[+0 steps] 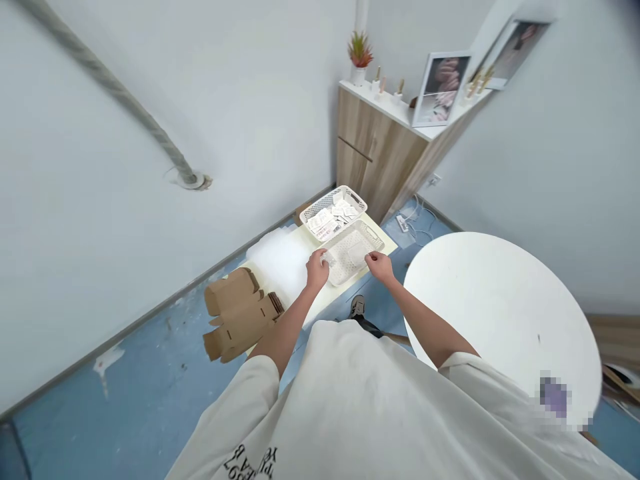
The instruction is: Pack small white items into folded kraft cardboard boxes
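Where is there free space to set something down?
The round white table on the right is mostly bare. The low cream table is crowded: far basket, near basket at the left hand and right hand, foam sheets, cardboard boxes; only its near edge strip is free.

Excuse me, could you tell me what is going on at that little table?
A person stands over a low table with both hands at the nearer white basket: the left hand at its left rim by a small pale item, the right hand at its right rim. The second basket holds small packets. Cardboard boxes and foam sheets lie left.
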Available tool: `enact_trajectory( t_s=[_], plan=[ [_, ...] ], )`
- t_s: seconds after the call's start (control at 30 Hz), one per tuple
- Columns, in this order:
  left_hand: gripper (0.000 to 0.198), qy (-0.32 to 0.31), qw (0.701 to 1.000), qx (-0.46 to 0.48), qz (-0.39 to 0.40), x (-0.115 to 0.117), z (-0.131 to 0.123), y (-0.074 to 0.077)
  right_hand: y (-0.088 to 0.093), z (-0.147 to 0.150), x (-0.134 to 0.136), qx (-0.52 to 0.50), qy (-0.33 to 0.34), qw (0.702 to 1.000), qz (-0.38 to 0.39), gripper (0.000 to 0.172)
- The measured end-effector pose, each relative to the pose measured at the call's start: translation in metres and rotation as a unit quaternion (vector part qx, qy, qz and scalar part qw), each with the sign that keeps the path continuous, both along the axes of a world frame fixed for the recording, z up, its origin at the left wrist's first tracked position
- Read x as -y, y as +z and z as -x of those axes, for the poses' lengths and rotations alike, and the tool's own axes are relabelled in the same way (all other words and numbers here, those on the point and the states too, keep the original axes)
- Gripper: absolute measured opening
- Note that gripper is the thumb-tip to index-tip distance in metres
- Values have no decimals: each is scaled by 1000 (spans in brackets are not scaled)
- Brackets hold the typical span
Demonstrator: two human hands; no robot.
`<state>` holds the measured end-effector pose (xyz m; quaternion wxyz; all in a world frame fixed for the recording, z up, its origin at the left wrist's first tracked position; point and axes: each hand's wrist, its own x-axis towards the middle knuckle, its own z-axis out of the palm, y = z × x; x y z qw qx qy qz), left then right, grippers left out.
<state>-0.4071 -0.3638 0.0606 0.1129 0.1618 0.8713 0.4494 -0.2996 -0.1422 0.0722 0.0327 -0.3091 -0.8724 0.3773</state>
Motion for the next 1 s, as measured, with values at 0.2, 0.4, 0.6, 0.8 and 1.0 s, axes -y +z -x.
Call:
enact_trajectory(
  t_s=[0.2, 0.4, 0.6, 0.8, 1.0],
  plan=[
    [42, -180, 982, 24, -52, -55, -55, -10, 10, -82, -4, -16, -97, 994, 55, 31],
    [36, -277, 956, 90, -47, -114, -117, -20, 11, -175, -10, -35, -175, 979, 100, 30],
    [20, -350, 920, 174, -32, -172, -195, -35, 0, -273, -25, -37, -259, 955, 140, 30],
    [8, -397, 903, 153, 59, -216, -287, -50, -34, -370, -50, -5, -328, 932, 157, 34],
    [8, -384, 897, 141, 167, -256, -366, -71, -69, -447, -81, 17, -385, 899, 210, 53]
  ],
)
